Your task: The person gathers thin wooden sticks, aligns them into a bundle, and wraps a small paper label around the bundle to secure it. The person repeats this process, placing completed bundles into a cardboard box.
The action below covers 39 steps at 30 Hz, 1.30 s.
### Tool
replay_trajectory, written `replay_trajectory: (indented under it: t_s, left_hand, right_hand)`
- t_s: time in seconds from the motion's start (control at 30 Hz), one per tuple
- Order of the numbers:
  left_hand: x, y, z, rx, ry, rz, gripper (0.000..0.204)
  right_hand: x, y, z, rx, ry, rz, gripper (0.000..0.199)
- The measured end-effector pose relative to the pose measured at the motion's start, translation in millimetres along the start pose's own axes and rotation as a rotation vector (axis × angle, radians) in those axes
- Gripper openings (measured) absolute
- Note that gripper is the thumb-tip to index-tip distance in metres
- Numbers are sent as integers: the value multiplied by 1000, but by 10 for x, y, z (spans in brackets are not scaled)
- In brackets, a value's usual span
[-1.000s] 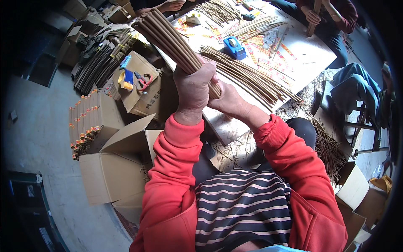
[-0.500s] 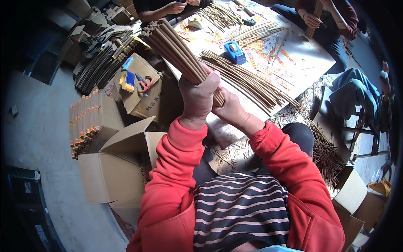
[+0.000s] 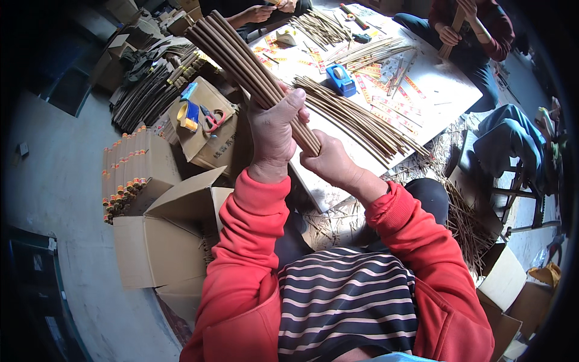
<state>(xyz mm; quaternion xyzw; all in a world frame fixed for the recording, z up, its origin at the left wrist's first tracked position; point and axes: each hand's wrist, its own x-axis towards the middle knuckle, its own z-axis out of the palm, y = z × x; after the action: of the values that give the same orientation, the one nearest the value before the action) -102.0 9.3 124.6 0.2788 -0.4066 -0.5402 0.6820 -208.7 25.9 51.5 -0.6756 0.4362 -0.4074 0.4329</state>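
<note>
The left hand [image 3: 274,130] is clenched around a slanting bundle of brown sticks [image 3: 238,60], raised at the near side of the white table [image 3: 449,99]! Down at the lower end, the right hand [image 3: 333,160] meets it, fingers hidden, grip impossible to tell.

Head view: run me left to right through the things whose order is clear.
Stacked bundles with red-and-yellow bands → held bundle of brown sticks → blue tape dispenser → draped blue cloth.
</note>
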Motion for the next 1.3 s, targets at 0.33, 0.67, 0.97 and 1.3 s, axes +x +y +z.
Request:
replay_trajectory:
  t_s: [0.33,0.67,0.97,1.3]
  left_hand:
    - [-375,119,52,-87,-62,-115,14]
    - [-785,161,266,-30,2,-128,14]
    - [-808,711,292,-41,-118,41,13]
    - [-1092,681,227,471,-492,-310,9]
  right_hand:
    - [-460,-558,-254,213,-332,347,27]
    - [-728,-374,15,13,45,-21,37]
    - [-984,-386,-72,-71,-104,-18,30]
    - [-747,-912,-586,725,-157,-309,76]
